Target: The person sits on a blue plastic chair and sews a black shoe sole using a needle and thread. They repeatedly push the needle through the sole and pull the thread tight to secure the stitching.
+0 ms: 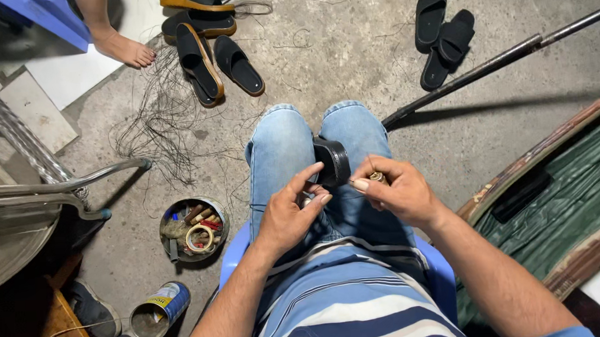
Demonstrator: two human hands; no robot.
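Underfoot, the concrete floor (349,58) carries everything, strewn with dark loose threads (160,121) toward its upper left. A long dark pole (504,55) slants across the upper right, and a green tarp with a wooden edge (557,177) fills the right edge. At the left edge stands a metal chair frame (51,193). The person sits on a blue plastic stool (239,248), jeans-clad knees (286,155) together. Black sandals lie in two heaps: one group (207,51) near the top edge beside another person's bare foot (123,48), another group (443,37) at the upper right. By the left knee sits a round tin of tools and tape (193,228); a tipped can (159,311) lies nearer the bottom edge.

A black sandal (333,161) stands wedged between the knees. The left hand (288,209) is partly curled, thumb and forefinger pinched just beside the sandal's near edge; what they grip is too small to tell. The right hand (395,188) is closed around a small wooden-handled tool (376,177), its tip pointing toward the left fingers.
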